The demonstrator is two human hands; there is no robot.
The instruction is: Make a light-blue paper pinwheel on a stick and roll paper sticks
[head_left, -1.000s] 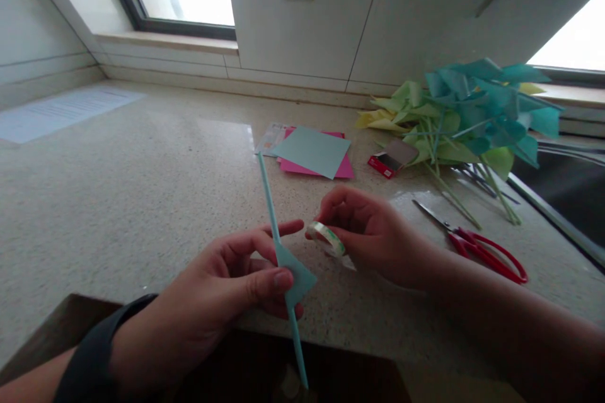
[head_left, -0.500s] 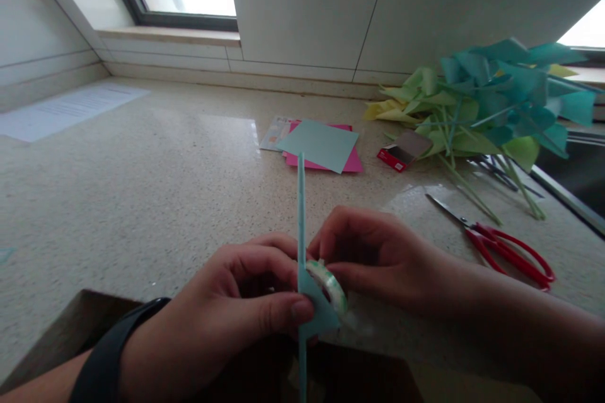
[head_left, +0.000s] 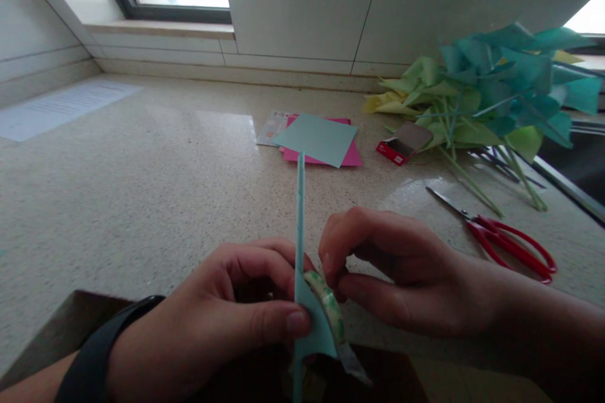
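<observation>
My left hand (head_left: pixel 246 302) pinches a thin, upright light-blue paper stick (head_left: pixel 300 214), with the thumb over its lower part. A wider flap of the same paper (head_left: pixel 316 327) juts out to the right below the thumb. Against that flap leans a roll of clear tape (head_left: pixel 328 305) with green print; a loose strip hangs from its lower end. What supports the roll is hidden behind the paper. Right beside the roll is my right hand (head_left: pixel 382 271), its fingers curled and thumb close to the fingertips. Anything between those fingertips is too small to make out.
Red-handled scissors (head_left: pixel 510 245) lie at the right. Behind are pink and light-blue paper sheets (head_left: pixel 316 138), a small red box (head_left: pixel 399 145), and a bunch of green, yellow and blue paper flowers (head_left: pixel 510 88). A printed sheet (head_left: pixel 61 107) lies far left.
My right hand has shifted slightly right, and its fingers have come away from the paper stick. The tape roll has tilted and sits slightly lower, showing its loose strip more clearly.
</observation>
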